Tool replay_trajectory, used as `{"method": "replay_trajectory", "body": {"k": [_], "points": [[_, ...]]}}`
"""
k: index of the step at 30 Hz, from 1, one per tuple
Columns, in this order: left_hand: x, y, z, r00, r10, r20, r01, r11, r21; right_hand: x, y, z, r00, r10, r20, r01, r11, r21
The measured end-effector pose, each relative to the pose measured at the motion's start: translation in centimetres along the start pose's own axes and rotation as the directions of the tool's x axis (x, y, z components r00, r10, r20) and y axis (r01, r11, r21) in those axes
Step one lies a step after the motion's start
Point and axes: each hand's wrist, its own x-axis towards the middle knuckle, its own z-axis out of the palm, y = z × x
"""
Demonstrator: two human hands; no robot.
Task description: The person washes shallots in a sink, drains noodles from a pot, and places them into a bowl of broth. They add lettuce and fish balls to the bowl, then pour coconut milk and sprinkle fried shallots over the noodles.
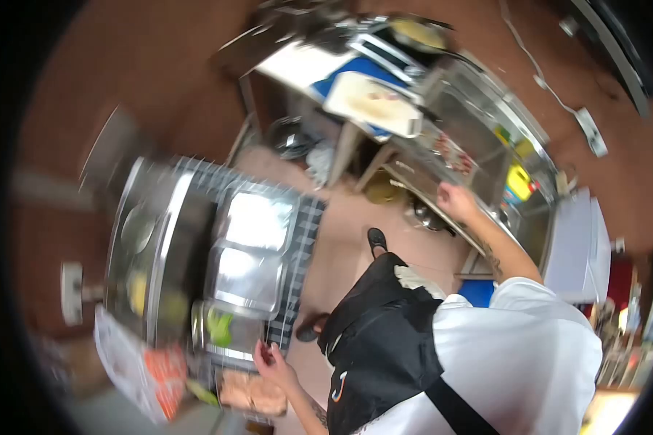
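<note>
My left hand (272,365) is beside the corner of a metal tray (248,341) holding something bright green (218,326). Its fingers are bent but apart, with nothing seen between them. Just below that hand is a container of pale pinkish pieces (252,394), which look like raw meat. My right hand (456,201) is out over the edge of a steel counter (432,174), fingers curled and smeared by motion. Near it, further in on the counter, lie small red and white pieces (453,152).
Two shiny metal lids (254,219) cover the neighbouring trays. A white cutting board (374,104) with bits on it lies on a blue surface beside a knife. A yellow bottle (519,183) stands in the steel area. A white and orange plastic bag (141,366) sits at lower left.
</note>
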Motion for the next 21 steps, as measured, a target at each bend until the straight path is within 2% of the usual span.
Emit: {"method": "replay_trajectory", "body": {"k": [1, 3, 5, 6, 7, 9, 10, 11, 13, 14, 15, 16, 17, 18, 19, 21], "points": [[0.1, 1.1, 3.5, 0.997, 0.026, 0.067, -0.027, 1.0, 0.004, 1.8, 4.9, -0.8, 0.998, 0.022, -0.051, -0.026, 0.997, -0.071], [-0.2, 4.1, 11.3, 0.981, 0.012, 0.194, -0.041, 0.988, 0.146, 6.0, 15.1, -3.5, 0.984, -0.043, -0.172, 0.019, 0.991, -0.136], [-0.1, 3.5, 20.4, 0.956, -0.035, 0.292, 0.006, 0.995, 0.1, 12.0, 25.0, -3.9, 0.984, 0.124, -0.13, -0.143, 0.979, -0.149], [-0.3, 5.0, 25.7, 0.93, -0.033, 0.367, 0.047, 0.998, -0.029, 14.9, 29.8, -4.0, 0.978, 0.102, -0.184, -0.13, 0.981, -0.146], [-0.8, 6.9, 31.3, 0.918, -0.001, 0.396, 0.026, 0.998, -0.06, 18.0, 35.0, -4.1, 0.971, 0.077, -0.226, -0.114, 0.981, -0.156], [-0.7, 8.6, 40.1, 0.831, -0.042, 0.555, -0.001, 0.997, 0.076, 24.1, 44.6, -2.9, 0.977, 0.096, -0.193, -0.136, 0.968, -0.21], [-1.8, 13.3, 45.2, 0.76, -0.133, 0.636, 0.125, 0.99, 0.058, 26.9, 48.2, -3.0, 0.967, 0.114, -0.23, -0.168, 0.958, -0.234], [-2.4, 14.9, 49.6, 0.721, -0.063, 0.69, 0.026, 0.998, 0.063, 29.6, 51.1, -2.6, 0.958, 0.127, -0.258, -0.196, 0.946, -0.259], [-3.7, 20.0, 56.9, 0.556, -0.054, 0.83, -0.18, 0.967, 0.183, 34.0, 54.4, -4.1, 0.927, 0.368, -0.076, -0.374, 0.922, -0.098], [-4.3, 21.6, 59.7, 0.495, -0.024, 0.869, -0.24, 0.957, 0.164, 36.0, 57.0, -2.4, 0.924, 0.38, -0.049, -0.383, 0.92, -0.082], [-4.9, 22.7, 62.2, 0.429, 0.006, 0.903, -0.297, 0.945, 0.135, 37.8, 59.7, -0.2, 0.841, 0.54, 0.016, -0.507, 0.778, 0.37], [-5.5, 23.2, 64.3, 0.403, 0.004, 0.915, -0.245, 0.964, 0.104, 38.2, 60.8, 1.1, 0.744, 0.651, 0.15, -0.531, 0.441, 0.723], [-6.0, 23.6, 66.0, 0.391, -0.016, 0.92, -0.25, 0.96, 0.123, 37.7, 61.5, 2.5, 0.731, 0.661, 0.17, -0.547, 0.42, 0.724], [-6.3, 23.9, 67.7, 0.345, -0.009, 0.939, -0.24, 0.966, 0.097, 36.8, 60.5, 3.3, 0.886, 0.453, 0.104, -0.462, 0.834, 0.301], [-6.8, 24.3, 69.5, 0.294, 0.01, 0.956, -0.227, 0.972, 0.06, 35.7, 59.4, 3.1, 0.963, 0.206, 0.176, -0.169, 0.964, -0.206], [-8.1, 23.7, 73.4, 0.226, 0.003, 0.974, -0.125, 0.992, 0.026, 31.7, 54.5, 1.7, 0.976, 0.158, 0.146, -0.154, 0.987, -0.039]]}}
